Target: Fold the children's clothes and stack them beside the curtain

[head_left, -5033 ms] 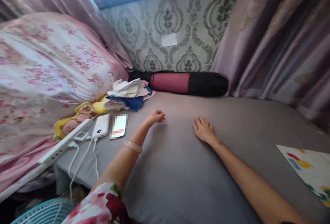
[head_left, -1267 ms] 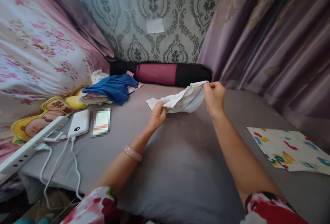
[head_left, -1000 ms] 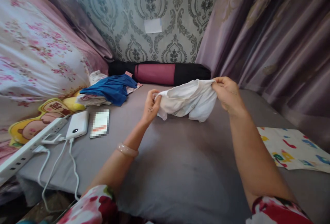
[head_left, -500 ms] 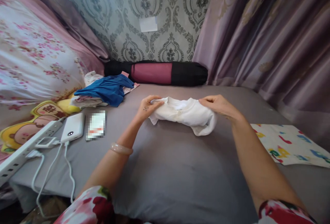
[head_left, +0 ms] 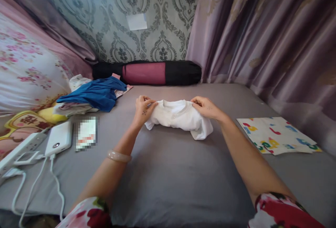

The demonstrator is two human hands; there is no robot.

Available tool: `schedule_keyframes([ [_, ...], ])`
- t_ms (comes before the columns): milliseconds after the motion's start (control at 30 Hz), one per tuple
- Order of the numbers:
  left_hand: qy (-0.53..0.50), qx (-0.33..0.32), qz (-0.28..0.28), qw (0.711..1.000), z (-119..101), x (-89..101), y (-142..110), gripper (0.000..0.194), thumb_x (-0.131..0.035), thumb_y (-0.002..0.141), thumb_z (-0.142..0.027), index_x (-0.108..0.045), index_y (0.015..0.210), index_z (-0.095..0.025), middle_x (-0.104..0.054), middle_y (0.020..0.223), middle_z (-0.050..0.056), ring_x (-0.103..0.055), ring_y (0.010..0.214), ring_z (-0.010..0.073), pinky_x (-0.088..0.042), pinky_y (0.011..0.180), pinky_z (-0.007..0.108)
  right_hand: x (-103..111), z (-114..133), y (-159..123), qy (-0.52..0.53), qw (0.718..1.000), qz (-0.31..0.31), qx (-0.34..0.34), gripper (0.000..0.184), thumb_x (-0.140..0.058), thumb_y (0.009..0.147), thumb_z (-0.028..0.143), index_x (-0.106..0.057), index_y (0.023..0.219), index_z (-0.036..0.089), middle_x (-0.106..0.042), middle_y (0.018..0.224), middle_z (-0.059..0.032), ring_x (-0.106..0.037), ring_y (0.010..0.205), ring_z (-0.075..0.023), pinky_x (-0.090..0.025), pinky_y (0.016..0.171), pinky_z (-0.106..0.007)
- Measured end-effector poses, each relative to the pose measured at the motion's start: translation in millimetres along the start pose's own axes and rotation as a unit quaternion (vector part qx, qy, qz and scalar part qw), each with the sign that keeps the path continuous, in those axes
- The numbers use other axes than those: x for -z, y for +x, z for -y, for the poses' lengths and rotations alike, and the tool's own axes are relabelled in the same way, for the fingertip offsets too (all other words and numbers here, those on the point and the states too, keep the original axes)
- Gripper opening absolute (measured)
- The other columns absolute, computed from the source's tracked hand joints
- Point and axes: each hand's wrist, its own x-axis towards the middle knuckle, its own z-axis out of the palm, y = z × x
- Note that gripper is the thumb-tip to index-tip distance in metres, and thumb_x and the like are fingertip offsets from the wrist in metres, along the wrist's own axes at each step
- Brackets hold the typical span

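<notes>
A small white shirt point(head_left: 178, 117) with a round neckline is held by its shoulders over the middle of the grey sheet point(head_left: 170, 179). Its lower part is bunched, and one sleeve droops at the right. My left hand point(head_left: 144, 110) pinches the shoulder left of the neckline between thumb and fingers. On the other side of the collar, my right hand point(head_left: 206, 107) grips the right shoulder the same way. Whether the shirt's underside touches the sheet, I cannot tell.
Left are a pile of clothes with a blue garment point(head_left: 97, 93) on top, a white power bank point(head_left: 59, 137), a power strip point(head_left: 19, 151) and cables. A patterned folded cloth point(head_left: 278, 135) lies right. A black and maroon roll point(head_left: 144, 73) lies by the wall.
The view has swung to the right, so everything sits further left. Both hands keep hold of the shirt, whose front now shows slightly more.
</notes>
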Motion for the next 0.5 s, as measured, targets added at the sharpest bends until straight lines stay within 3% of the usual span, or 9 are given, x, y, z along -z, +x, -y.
schedule_keyframes([
  [167, 0.054, 0.013, 0.041, 0.998, -18, 8.1, 5, 0.022, -0.054, 0.087, -0.031, -0.074, 0.087, -0.022, -0.06, 0.086, 0.008, -0.056, 0.085, 0.0235, -0.042, 0.081, 0.039, -7, 2, 2, -0.065, 0.997, -0.052, 0.003, 0.017, -0.051, 0.074, 0.019, -0.064, 0.085, 0.018, -0.07, 0.086, -0.003, -0.062, 0.079, -0.017, -0.045, 0.071, -0.027],
  [367, -0.011, 0.051, 0.034, 0.998, -29, 13.6, 12, 0.023, -0.046, 0.088, -0.028, -0.064, 0.077, -0.019, -0.06, 0.075, 0.005, -0.055, 0.076, 0.0199, -0.041, 0.073, 0.032, -6, 14, 0, -0.056, 0.994, -0.085, 0.032, 0.024, -0.058, 0.082, 0.039, -0.07, 0.089, 0.019, -0.073, 0.092, -0.0046, -0.065, 0.085, -0.0204, -0.047, 0.078, -0.031],
  [500, -0.059, 0.076, 0.02, 0.995, -32, 21.4, 17, 0.022, -0.044, 0.088, -0.029, -0.058, 0.075, -0.019, -0.058, 0.069, 0.002, -0.052, 0.069, 0.0168, -0.039, 0.064, 0.028, 1, 22, -3, -0.016, 0.994, -0.1, 0.049, 0.028, -0.059, 0.083, 0.042, -0.073, 0.092, 0.02, -0.074, 0.094, -0.004, -0.066, 0.087, -0.0211, -0.048, 0.079, -0.032],
])
